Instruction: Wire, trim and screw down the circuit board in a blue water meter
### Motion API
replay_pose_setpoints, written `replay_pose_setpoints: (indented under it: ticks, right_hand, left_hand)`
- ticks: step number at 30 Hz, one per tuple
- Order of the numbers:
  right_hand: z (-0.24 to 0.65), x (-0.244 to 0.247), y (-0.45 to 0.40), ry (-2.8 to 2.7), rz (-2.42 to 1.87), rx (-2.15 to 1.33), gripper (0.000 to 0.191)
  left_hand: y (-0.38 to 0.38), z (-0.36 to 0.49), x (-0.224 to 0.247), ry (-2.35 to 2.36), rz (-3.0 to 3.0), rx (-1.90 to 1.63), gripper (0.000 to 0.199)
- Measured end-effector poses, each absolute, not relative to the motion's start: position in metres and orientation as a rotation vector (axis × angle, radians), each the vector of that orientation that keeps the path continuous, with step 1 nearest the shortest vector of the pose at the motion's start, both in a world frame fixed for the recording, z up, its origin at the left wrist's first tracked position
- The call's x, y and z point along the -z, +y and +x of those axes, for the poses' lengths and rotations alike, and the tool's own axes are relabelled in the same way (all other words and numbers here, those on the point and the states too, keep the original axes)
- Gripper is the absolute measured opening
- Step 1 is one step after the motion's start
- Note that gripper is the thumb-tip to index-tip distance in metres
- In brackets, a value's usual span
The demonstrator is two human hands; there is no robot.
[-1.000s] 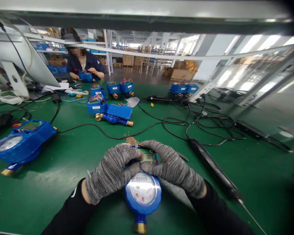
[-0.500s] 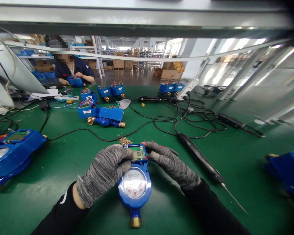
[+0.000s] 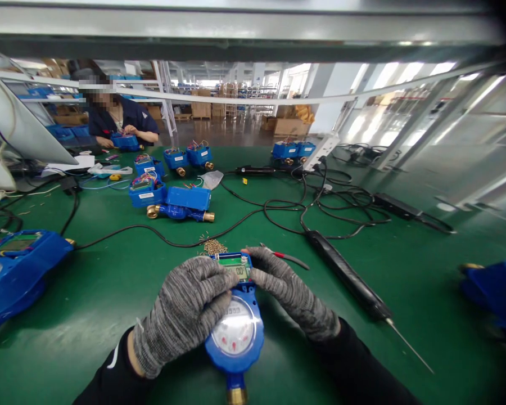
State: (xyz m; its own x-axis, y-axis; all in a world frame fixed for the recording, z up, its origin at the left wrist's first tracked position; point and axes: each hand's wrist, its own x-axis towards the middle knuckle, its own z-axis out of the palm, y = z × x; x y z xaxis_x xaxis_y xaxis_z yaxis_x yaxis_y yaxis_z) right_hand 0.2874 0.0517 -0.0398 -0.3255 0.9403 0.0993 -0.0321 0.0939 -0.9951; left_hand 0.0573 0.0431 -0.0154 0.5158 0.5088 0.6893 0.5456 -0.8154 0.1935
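Note:
A blue water meter (image 3: pixel 235 329) stands in front of me, its round dial facing up and a brass pipe end toward me. Its far part is an uncovered box with a green circuit board and a lit display (image 3: pixel 240 272). My left hand (image 3: pixel 189 306), in a grey knit glove, holds the box's left side, its fingertips at the display's lower left edge and hiding part of the dial. From the right, my gloved right hand (image 3: pixel 289 289) grips the box's other side. Small brass screws (image 3: pixel 214 246) lie in a pile just beyond the meter.
Red-handled pliers (image 3: pixel 293 259) lie partly behind my right hand. A black electric screwdriver (image 3: pixel 348 275) with a long bit rests to the right among looped cables. More blue meters (image 3: pixel 185 203) stand around the bench. Across it, a person (image 3: pixel 120 121) handles another meter.
The meter has come slightly nearer to me. My left hand has shifted right and down, covering more of the display and dial. More of the pliers shows behind my right hand.

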Motion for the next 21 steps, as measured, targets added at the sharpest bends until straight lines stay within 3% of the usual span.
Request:
replay_pose_setpoints:
  ticks: [6,12,16,21]
  right_hand:
    - [0.301,0.04,0.057,-1.585,-1.066,-1.228,0.043]
    - [0.407,0.051,0.08,-1.574,-2.047,-0.21,0.063]
    - [0.458,0.071,0.084,-1.473,-2.277,-0.358,0.06]
    - [0.474,0.055,0.078,-1.259,-2.01,-0.737,0.031]
  left_hand:
    - [0.046,0.055,0.029,-0.874,-2.646,1.251,0.022]
    - [0.045,0.051,0.039,-0.826,-2.616,1.21,0.028]
    - [0.044,0.051,0.039,-0.789,-2.613,1.193,0.029]
    - [0.04,0.053,0.034,-0.812,-2.58,1.219,0.03]
